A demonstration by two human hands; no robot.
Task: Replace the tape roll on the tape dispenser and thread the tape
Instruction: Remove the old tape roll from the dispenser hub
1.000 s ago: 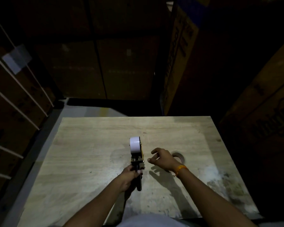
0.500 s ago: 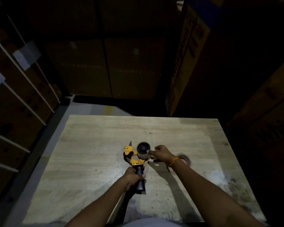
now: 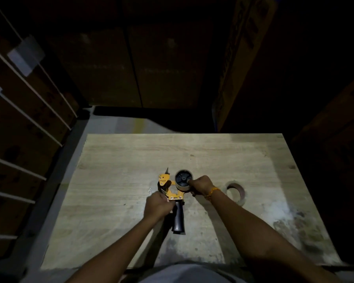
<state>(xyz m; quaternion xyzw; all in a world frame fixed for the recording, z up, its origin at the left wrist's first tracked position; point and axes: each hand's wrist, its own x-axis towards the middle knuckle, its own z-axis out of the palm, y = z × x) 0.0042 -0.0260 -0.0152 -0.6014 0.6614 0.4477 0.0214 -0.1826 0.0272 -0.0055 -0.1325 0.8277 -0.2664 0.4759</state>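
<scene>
Orange and black tape dispenser was lying on its side near the middle of the wooden table, black handle pointing back toward the person and the toothed cutter end pointing away and a bit left. Tape roll was sitting on the dispenser's hub, so you were looking straight down at the dark wheel in the centre with the pale tape band wrapped round it.

Right hand was up against the right side of that roll, fingers curled onto its edge and holding it, with an orange band on the wrist. Left hand was bunched up tight at the dispenser's frame just left of where the handle meets the orange plate, fingers pinched in around something small there. Honestly couldn't tell whether that was the tape end or just the metal, too dark and a bit blurry.

Off to the right, well clear of the dispenser, a second ring was lying on the table, looked like a mostly bare cardboard core. Table surface on that side was scuffed and stained. Cardboard boxes were stacked all around in the gloom, nothing readable on them.
</scene>
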